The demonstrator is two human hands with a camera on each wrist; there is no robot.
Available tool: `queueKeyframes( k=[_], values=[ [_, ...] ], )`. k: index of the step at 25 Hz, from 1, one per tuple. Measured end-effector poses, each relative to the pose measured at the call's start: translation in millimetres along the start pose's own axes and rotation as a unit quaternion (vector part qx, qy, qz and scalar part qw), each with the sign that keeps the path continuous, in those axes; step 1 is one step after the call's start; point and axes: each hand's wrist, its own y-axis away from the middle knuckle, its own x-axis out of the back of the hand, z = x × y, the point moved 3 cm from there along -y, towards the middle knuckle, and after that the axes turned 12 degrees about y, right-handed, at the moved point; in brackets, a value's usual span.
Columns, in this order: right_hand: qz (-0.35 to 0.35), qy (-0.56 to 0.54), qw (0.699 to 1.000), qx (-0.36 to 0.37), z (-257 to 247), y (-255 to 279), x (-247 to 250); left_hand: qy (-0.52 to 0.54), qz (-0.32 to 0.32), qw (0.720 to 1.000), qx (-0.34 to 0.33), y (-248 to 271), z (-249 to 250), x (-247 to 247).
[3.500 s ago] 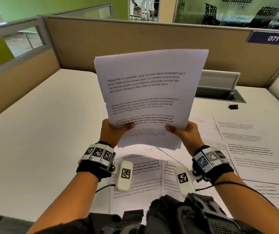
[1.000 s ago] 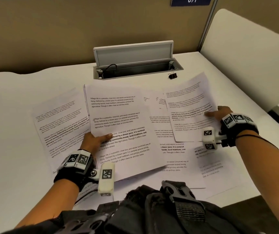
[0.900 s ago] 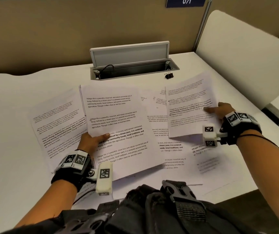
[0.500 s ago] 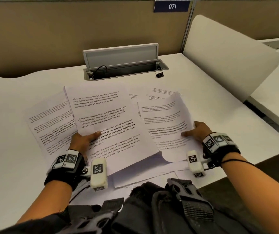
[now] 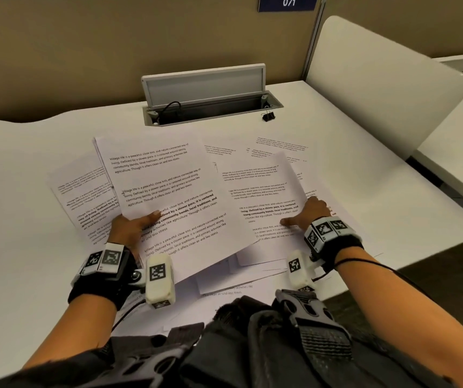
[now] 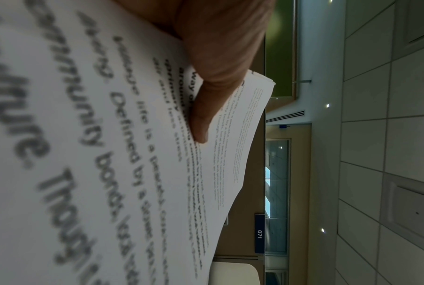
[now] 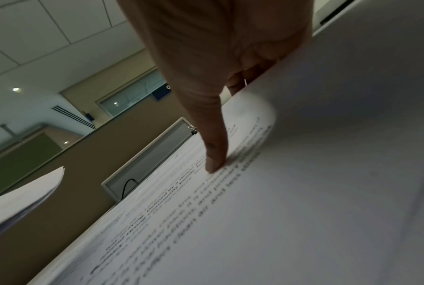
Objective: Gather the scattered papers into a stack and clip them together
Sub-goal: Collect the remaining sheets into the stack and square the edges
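My left hand (image 5: 133, 224) grips a stack of printed papers (image 5: 165, 197) by its left edge, thumb on top; the left wrist view shows the thumb (image 6: 206, 108) pressed on the stack (image 6: 123, 173). My right hand (image 5: 307, 214) pinches a single printed sheet (image 5: 264, 203) at its right edge, thumb on top and fingers under it, with the sheet's left side tucked beneath the stack. The right wrist view shows the thumb (image 7: 214, 152) on that curling sheet (image 7: 291, 192). More printed sheets (image 5: 84, 197) lie scattered on the white desk (image 5: 23, 191). A black binder clip (image 5: 268, 116) sits by the cable tray.
An open cable tray (image 5: 210, 107) with a raised lid is set into the desk at the back. A tan partition (image 5: 112, 51) stands behind it, a white curved divider (image 5: 378, 79) to the right. The desk's front right edge (image 5: 420, 253) lies near my right wrist.
The stack went from raised upright in both hands to low over the desk in my left hand. My right hand took a sheet from the right and carried it left to the stack.
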Motion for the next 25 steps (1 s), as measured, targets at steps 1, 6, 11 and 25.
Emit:
queueKeyframes(
  k=[1,6,11,25],
  values=[
    [-0.007,-0.010,1.000,-0.004,-1,0,1,0.000,0.001,1.000,0.000,-1,0,2],
    [-0.036,-0.038,0.999,-0.017,-5,1,6,0.007,-0.018,1.000,0.000,4,-3,-1],
    [0.000,0.025,0.999,-0.031,-6,9,6,0.010,-0.018,1.000,0.009,6,-8,2],
    [-0.041,-0.079,0.996,-0.026,-5,14,6,0.000,0.014,1.000,0.024,13,-12,14]
  ],
)
